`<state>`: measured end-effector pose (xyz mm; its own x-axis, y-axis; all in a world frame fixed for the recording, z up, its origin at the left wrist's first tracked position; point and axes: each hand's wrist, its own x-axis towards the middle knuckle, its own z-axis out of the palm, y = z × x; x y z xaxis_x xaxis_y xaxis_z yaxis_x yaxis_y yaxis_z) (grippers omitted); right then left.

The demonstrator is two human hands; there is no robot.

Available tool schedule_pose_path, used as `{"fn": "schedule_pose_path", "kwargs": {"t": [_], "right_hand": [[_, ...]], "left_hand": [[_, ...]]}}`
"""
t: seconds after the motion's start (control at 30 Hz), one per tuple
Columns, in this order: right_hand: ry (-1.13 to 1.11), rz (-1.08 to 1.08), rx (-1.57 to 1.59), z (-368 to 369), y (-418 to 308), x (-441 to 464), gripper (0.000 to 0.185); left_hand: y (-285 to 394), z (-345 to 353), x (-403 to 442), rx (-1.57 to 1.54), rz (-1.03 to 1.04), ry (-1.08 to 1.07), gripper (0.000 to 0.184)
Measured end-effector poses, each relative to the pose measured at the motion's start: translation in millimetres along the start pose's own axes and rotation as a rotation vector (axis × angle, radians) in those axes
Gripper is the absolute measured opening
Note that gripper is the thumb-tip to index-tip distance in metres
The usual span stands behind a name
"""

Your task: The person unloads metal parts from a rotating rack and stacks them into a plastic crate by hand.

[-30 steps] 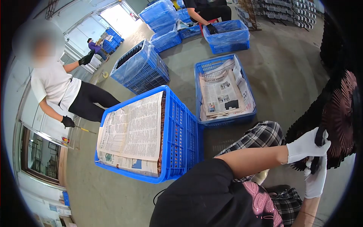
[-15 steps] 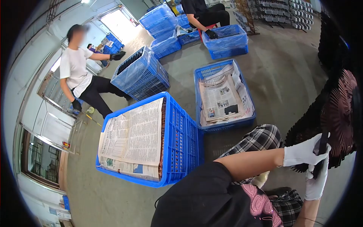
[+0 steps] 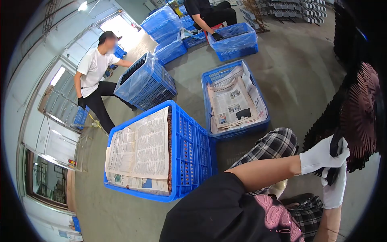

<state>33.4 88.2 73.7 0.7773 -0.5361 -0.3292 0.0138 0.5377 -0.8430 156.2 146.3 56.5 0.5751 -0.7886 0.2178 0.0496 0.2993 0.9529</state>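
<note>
L hand [image 3: 325,156] & R hand [image 3: 335,188]: both gripping dark strip [image 3: 332,176], much as prev. Co-worker [image 3: 92,69]: now beside bagged crate [image 3: 158,85], arm out; handwork apparently unaffected.

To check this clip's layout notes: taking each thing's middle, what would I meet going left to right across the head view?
Co-worker in a white shirt → blue crate topped with newspaper → blue crate holding loose newspapers → gloved left hand → reddish-brown slatted pieces.
</note>
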Motion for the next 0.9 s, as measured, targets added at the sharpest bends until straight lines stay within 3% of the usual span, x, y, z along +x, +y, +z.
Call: {"fn": "schedule_pose_path", "kwargs": {"t": [0.2, 0.33, 0.53, 0.67, 0.83, 0.9], "right_hand": [[-0.049, 0.101, 0.033, -4.5, -4.1, -0.8, 0.042], [-0.089, -0.010, -0.053, -20.9, 5.1, 2.1, 0.044], [-0.264, -0.043, 0.049, -43.1, 2.5, 2.9, 0.048], [0.025, -0.675, -0.907, -50.5, 12.3, 11.5, 0.050], [-0.014, -0.786, -1.008, -70.0, 14.0, 15.2, 0.056], [-0.006, -0.719, -0.941, -69.1, 15.3, 12.2, 0.056]], "left_hand": [[-9.0, 0.9, -3.3, -0.204, 0.000, -0.023, 0.022], [-22.0, 6.5, -2.7, -0.252, 0.207, -0.121, 0.032], [-17.4, 12.3, -4.9, -0.091, 0.099, -0.075, 0.051], [-36.7, 23.5, 5.3, -0.196, 0.113, -0.146, 0.068], [-28.0, 27.1, 8.7, -0.424, 0.060, -0.097, 0.077], [-23.1, 25.9, 8.1, -0.406, 0.044, -0.112, 0.077]]}}
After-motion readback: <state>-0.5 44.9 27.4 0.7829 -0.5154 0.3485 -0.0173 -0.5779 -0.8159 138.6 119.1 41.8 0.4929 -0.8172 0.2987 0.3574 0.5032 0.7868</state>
